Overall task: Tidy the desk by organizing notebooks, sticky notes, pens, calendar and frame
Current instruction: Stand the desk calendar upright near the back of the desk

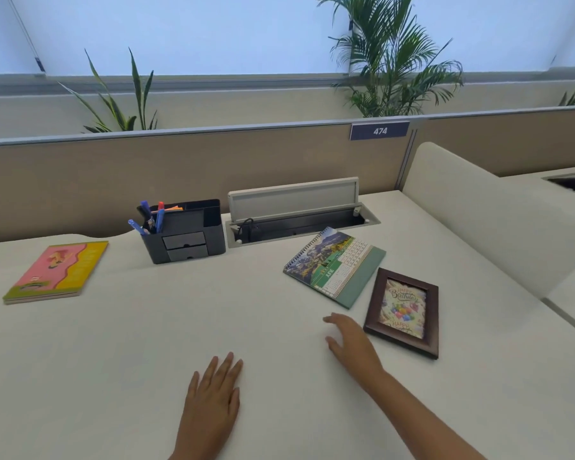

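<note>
A stack of notebooks (pixel 55 273) with a pink and yellow cover lies flat at the desk's far left. A black desk organizer (pixel 183 232) at the back holds blue and red pens (pixel 151 217) and orange sticky notes (pixel 175 208). A spiral calendar (pixel 334 267) lies flat to the right of centre. Beside it a dark brown picture frame (pixel 403 312) with a birthday card lies face up. My left hand (pixel 213 393) rests flat on the desk, holding nothing. My right hand (pixel 349 340) hovers open just left of the frame and below the calendar, touching neither.
An open cable hatch (pixel 296 217) with a raised lid sits behind the calendar. A beige partition (pixel 180 167) with the tag 474 runs along the back, plants behind it. A cream divider panel (pixel 485 207) bounds the desk (pixel 113 343) on the right.
</note>
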The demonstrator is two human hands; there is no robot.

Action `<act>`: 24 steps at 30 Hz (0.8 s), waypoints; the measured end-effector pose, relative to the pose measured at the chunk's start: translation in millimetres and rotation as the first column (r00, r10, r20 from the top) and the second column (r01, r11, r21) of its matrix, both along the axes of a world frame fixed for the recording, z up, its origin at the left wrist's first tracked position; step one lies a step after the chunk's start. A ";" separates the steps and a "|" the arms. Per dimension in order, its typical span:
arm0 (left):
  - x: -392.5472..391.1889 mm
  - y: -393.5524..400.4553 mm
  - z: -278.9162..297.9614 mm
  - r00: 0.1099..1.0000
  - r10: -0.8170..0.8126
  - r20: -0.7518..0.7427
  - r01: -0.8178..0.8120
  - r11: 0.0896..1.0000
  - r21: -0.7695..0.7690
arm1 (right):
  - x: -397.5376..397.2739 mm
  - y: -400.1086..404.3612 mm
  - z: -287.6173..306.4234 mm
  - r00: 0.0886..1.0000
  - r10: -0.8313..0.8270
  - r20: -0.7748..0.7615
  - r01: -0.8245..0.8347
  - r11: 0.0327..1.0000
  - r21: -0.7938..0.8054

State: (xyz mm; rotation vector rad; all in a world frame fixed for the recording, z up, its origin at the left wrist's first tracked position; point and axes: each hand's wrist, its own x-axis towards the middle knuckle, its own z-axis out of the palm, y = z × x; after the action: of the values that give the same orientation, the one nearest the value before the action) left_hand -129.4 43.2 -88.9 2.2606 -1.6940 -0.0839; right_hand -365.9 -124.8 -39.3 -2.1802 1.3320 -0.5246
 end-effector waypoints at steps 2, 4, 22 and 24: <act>0.4 -1.8 0.2 1.000 -0.010 0.009 0.010 0.999 -0.037 | -8.5 -17.5 7.7 0.999 -0.048 -0.010 0.048 0.999 -0.022; -0.9 -4.0 2.2 1.000 -0.021 0.012 0.021 0.998 -0.052 | -12.4 -35.5 14.8 0.996 -0.062 -0.061 0.060 0.997 -0.038; -1.2 -14.6 3.2 1.000 -0.019 -0.009 0.019 1.000 -0.003 | 17.0 -117.5 16.7 0.781 -0.043 -0.623 0.081 0.996 0.033; -1.1 -14.9 3.5 1.000 -0.018 -0.011 0.018 1.000 0.008 | 15.1 -114.8 13.0 0.762 -0.023 -0.648 0.062 0.997 0.038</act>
State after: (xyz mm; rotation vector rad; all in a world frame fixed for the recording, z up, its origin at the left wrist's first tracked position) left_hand -130.5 28.2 -85.4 2.2467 -1.7113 -0.1069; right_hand -350.8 -239.6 -26.4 -2.3835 1.7089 0.3078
